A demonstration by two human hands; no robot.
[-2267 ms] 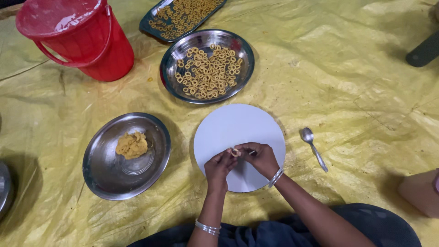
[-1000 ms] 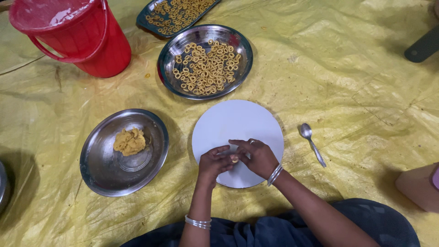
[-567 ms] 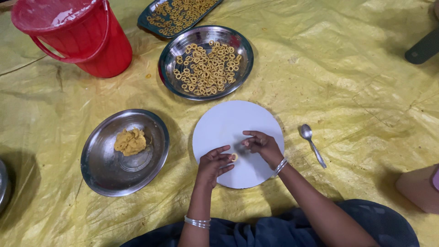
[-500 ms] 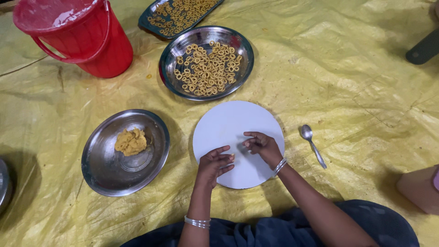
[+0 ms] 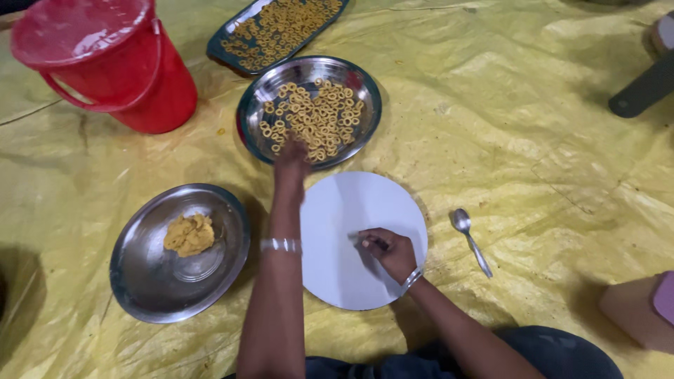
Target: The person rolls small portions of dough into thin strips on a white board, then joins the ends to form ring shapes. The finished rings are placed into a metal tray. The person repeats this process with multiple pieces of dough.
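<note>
left hand (image 5: 290,163) stretched out over the near rim of the round steel plate full of small yellow dough rings (image 5: 309,111), fingers pointing down at the rings. blurred there, so can't tell if anything is pinched between them. silver bangle (image 5: 280,245) on that wrist, forearm crossing the left edge of the round white board (image 5: 337,274).

right hand (image 5: 388,251) resting on the white board, fingers loosely curled, tips pressed to the surface. whether a bit of dough sits under them, can't tell. another bangle (image 5: 412,278) on this wrist too.

around all that:
- shallow steel dish (image 5: 151,288) to the left of the board, with 1 lump of yellow dough (image 5: 189,234) in it, well apart from both hands
- small steel spoon (image 5: 470,241) lying just to the right of the board, not touching it
- dark rectangular tray of more rings (image 5: 279,27) behind the steel plate, almost touching its far rim
- red plastic bucket with a lid and handle (image 5: 105,60) at top left
- crinkled yellow plastic sheet (image 5: 533,140) under everything
- dark bar-shaped thing (image 5: 642,88) at the right edge, and a pinkish boxy thing (image 5: 642,309) at lower right, both cut off

nothing blocking the way between either hand and the plates, just the left forearm shading part of the board.
</note>
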